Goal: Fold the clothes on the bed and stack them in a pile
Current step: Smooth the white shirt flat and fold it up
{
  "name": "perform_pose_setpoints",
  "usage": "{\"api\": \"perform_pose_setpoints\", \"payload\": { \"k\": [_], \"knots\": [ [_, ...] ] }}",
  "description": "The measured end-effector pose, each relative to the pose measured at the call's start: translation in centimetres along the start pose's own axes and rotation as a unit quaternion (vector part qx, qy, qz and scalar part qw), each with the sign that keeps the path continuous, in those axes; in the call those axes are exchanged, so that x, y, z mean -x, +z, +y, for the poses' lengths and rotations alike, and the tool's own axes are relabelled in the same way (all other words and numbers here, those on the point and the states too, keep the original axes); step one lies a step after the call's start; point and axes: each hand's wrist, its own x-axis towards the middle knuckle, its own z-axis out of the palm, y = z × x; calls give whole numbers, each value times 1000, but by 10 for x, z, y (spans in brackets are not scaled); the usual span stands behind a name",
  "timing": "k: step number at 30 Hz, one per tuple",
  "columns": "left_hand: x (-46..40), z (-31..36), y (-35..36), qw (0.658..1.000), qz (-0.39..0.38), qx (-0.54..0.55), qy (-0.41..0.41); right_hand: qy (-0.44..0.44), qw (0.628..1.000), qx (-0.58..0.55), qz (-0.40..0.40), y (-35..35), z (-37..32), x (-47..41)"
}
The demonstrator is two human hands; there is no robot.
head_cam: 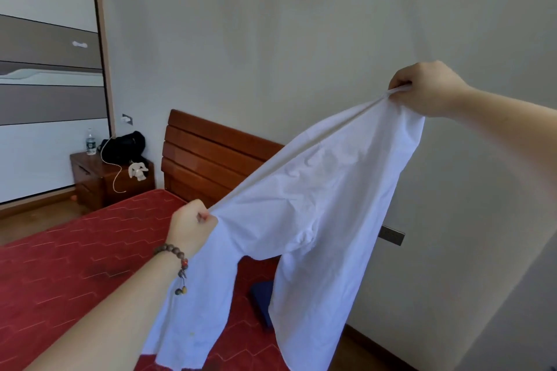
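A pair of white trousers (316,196) hangs in the air over the red bed (75,265). My left hand (190,229) grips one end of the stretched waistband, low and near the middle. My right hand (428,90) grips the other end, raised high at the right. Both legs dangle down toward the mattress. A folded dark blue garment (262,298) lies on the bed behind the trousers, partly hidden by them.
A wooden headboard (211,156) stands against the wall. At the left a bedside cabinet (99,178) carries a water bottle (90,141) and a black bag (123,146). A wardrobe (48,69) fills the far left.
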Motion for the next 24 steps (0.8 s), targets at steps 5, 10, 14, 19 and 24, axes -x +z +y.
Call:
{"api": "perform_pose_setpoints", "payload": {
  "k": [5,10,14,19,24],
  "knots": [
    [-30,4,-55,965,254,64,7,-45,989,1,140,32,-4,9],
    [-18,-22,-70,982,168,-85,-29,-89,995,49,19,94,-27,16],
    [-18,-26,-99,957,276,-88,-18,-79,994,-3,79,110,-41,9],
    [-6,-19,-114,956,287,-51,-43,-80,996,-11,32,116,-53,9],
    [28,-18,-120,965,246,-85,-11,-80,990,-100,65,125,-60,28]
  ]
}}
